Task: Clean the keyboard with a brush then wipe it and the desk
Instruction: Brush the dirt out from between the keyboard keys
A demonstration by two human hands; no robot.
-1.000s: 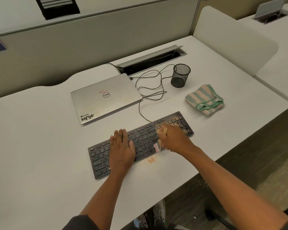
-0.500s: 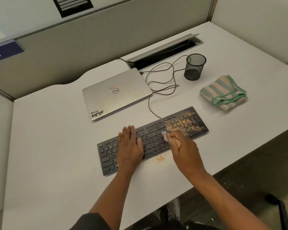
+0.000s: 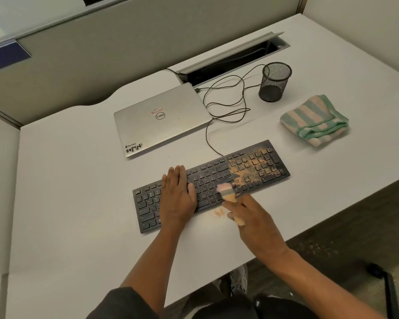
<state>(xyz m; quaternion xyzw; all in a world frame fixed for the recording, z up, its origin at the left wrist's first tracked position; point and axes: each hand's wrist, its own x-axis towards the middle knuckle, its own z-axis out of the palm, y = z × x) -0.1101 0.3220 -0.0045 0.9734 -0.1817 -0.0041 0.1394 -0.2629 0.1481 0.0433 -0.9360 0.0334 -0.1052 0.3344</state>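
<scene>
brush (image 3: 228, 194) in right hand (image 3: 256, 224), bristles pointing up-left onto keyboard (image 3: 217, 178)

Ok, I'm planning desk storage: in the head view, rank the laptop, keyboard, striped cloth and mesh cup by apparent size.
1. keyboard and laptop: too alike to rank
2. striped cloth
3. mesh cup, farthest away, so unsure

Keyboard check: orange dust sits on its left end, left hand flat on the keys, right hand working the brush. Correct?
Not quite. The head view shows the orange dust on the right end of the keyboard. The left hand lies flat on the keys, and the right hand holds the brush.
</scene>
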